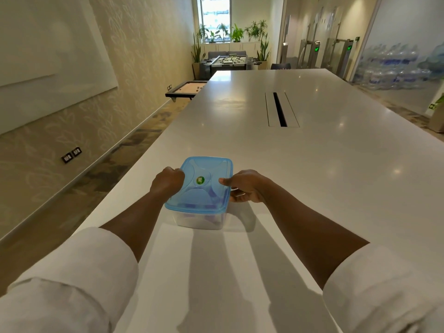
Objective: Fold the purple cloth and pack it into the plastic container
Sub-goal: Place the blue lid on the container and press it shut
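Note:
A clear plastic container [199, 221] stands on the white table [288, 164] in front of me, with a translucent blue lid [204, 186] lying on top of it. Purple cloth [213, 195] shows dimly through the lid and walls, inside the container. My left hand [167, 182] curls over the lid's left edge, fingers closed on it. My right hand [242, 186] holds the right edge, thumb pressed on top of the lid and fingers along the container's side.
A long cable slot [280, 109] is set into the table farther back. The table's left edge runs close to the container, with floor and a wall beyond. A foosball table and plants stand at the far end of the room.

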